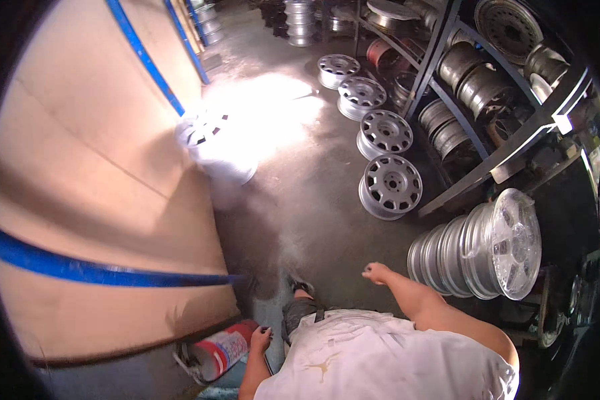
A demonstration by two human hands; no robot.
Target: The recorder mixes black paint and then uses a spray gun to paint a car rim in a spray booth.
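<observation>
My left hand (pixel 261 340) hangs low beside my body, its fingers curled, with a dark patch at the fingertips. Just left of it is a red cylinder (pixel 221 351) with a pale label, lying tilted in view; I cannot tell whether the hand touches it. My right hand (pixel 377 273) reaches forward over the floor with the fingers closed. A small dark spot shows at its fingertips, too small to name. To its right, a stack of silver wheel rims (pixel 473 250), partly wrapped in clear film, is the nearest thing.
Several silver rims (pixel 391 183) form a row on the dark floor ahead. More rims (pixel 210 147) sit by the pale wall panel (pixel 107 147) with blue posts, in bright glare. A metal rack (pixel 440 60) on the right holds used rims.
</observation>
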